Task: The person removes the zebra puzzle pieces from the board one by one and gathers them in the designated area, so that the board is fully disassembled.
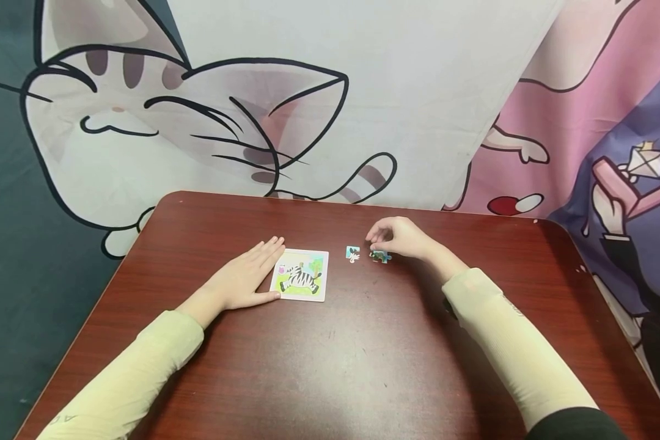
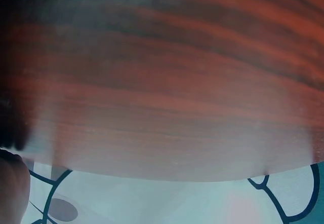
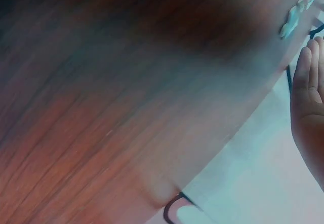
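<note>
A square zebra picture board [image 1: 299, 275] with a white border lies flat on the table. My left hand [image 1: 247, 275] rests along its left side, fingers straight, fingertips at its upper left corner and thumb at the lower left. Just right of the board lies a small jigsaw piece [image 1: 353, 253] with blue and black-and-white print. Over a darker green and blue jigsaw piece [image 1: 381, 256] hovers my right hand [image 1: 400, 236], its fingers loosely bent and thumb right at the piece's upper edge. The right wrist view shows jigsaw pieces [image 3: 292, 21] on the tabletop beyond the fingertips.
The reddish-brown table [image 1: 330, 366] has rounded far corners. Right behind its far edge hangs a cloth [image 1: 418, 91] printed with a cartoon cat, with pink and purple prints to the right.
</note>
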`<state>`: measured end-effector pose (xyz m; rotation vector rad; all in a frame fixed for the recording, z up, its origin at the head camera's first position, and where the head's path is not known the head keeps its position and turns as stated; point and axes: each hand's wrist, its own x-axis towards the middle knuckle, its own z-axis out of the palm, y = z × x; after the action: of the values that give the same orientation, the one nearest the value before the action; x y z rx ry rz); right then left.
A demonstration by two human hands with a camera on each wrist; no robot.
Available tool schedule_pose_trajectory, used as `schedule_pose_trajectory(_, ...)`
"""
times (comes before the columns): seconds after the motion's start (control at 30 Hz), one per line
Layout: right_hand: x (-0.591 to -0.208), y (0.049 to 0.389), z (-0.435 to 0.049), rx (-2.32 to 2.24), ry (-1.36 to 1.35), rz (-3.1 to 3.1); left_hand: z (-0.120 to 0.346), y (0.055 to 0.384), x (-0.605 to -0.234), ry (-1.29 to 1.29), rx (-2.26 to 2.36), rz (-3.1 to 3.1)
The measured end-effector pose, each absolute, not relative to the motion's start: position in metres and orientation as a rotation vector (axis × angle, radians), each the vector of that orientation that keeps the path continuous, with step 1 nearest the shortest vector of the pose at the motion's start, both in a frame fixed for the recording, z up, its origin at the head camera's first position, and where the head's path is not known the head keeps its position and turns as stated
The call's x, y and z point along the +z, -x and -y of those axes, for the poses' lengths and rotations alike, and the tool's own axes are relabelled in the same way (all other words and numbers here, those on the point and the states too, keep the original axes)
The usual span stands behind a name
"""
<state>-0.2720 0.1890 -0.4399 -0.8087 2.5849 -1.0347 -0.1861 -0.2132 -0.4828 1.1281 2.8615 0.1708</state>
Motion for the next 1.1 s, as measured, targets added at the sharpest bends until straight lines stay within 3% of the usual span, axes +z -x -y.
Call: schedule_pose_trajectory(1.1, -0.45, 0.255, -0.094, -1.091, 1.038, -2.445, 0.213, 0.184, -0.481, -1.114, 0.177, -2.862)
